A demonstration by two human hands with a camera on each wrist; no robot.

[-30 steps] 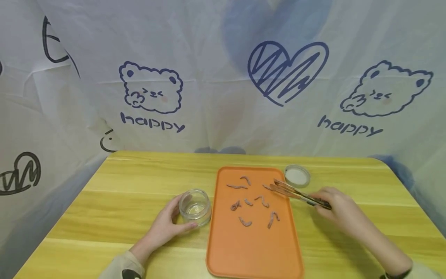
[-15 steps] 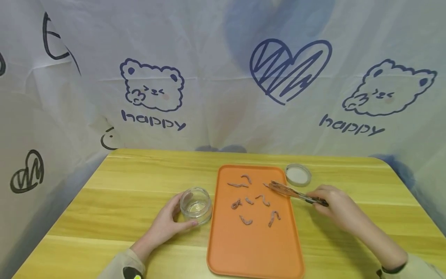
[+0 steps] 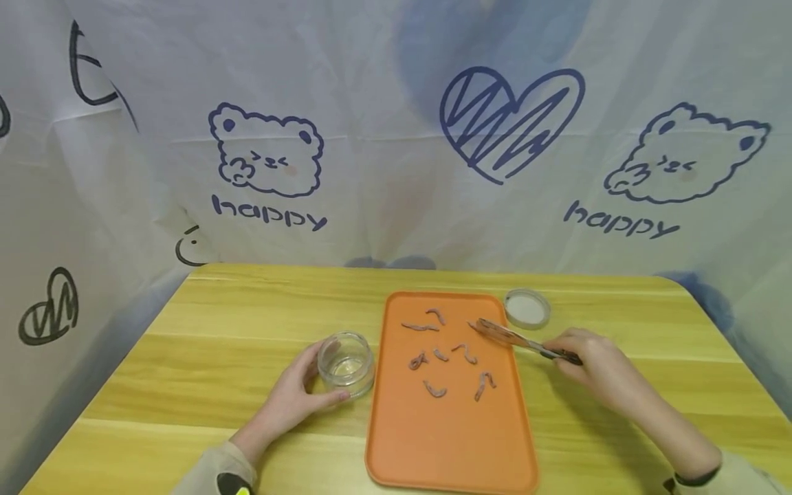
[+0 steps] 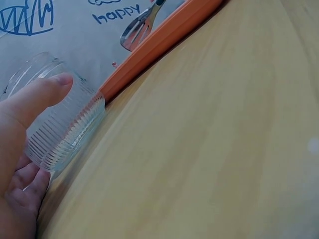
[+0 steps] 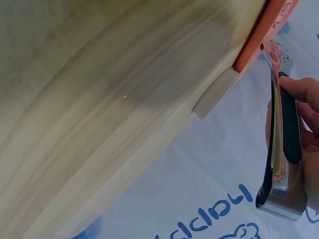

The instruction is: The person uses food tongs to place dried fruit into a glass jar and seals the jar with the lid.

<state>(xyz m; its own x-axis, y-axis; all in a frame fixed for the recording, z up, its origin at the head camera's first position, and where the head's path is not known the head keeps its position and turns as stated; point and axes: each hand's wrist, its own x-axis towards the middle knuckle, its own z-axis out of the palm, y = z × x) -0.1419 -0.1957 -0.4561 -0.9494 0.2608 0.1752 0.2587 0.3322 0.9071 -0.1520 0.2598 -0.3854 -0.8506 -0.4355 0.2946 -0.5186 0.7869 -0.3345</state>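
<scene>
Since the earlier frames the tongs [image 3: 516, 336] have closed: their arms, spread a second ago, now lie nearly together, tips over the upper right of the orange tray [image 3: 433, 447] at what appears to be a small pink piece [image 3: 475, 327] near the right rim; whether it is caught cannot be told. The right hand [image 3: 594, 361], at right centre of the head view, grasps the tongs by their dark handle, fingers curled round it, as the right wrist view confirms [image 5: 281, 129]. The left hand [image 3: 291, 399], lower left of centre, curls round the ribbed glass jar [image 3: 346, 364], thumb pressed on its wall in the left wrist view [image 4: 55, 119]; the jar stands upright on the wooden table [image 3: 247, 323], just beside the tray's left rim. Seven other pink shrimp-like pieces [image 3: 436, 390] lie scattered on the tray's upper half, and a round lid [image 3: 526, 308] rests on the table just beyond its upper right corner. Judged from this, the step in hand is pinching a piece; the next move calls for a steady squeeze and a lift leftward across the tray to the jar's mouth.
</scene>
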